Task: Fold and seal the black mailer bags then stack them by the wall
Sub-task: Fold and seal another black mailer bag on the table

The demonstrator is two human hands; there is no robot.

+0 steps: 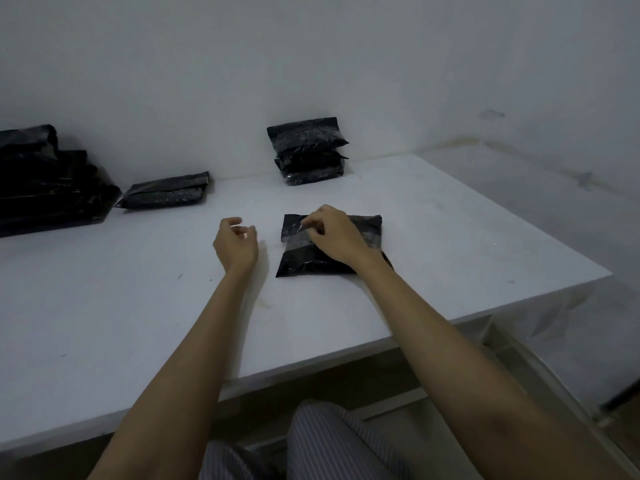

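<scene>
A black mailer bag [301, 261] lies on the white table [138, 306] in front of me, with a lighter grey strip across its middle. My right hand [334, 235] rests on top of it, fingertips pinched at the strip near the flap's edge. My left hand [237, 245] hovers just left of the bag, fingers loosely curled and holding nothing. By the wall stands a stack of folded black mailer bags [308, 152]. A single filled black bag [166, 195] lies flat further left.
At the far left sits a taller pile of black bags [45, 178]. The table's right edge [554, 296] runs diagonally, with floor beyond. My striped trousers [329, 445] show below the front edge.
</scene>
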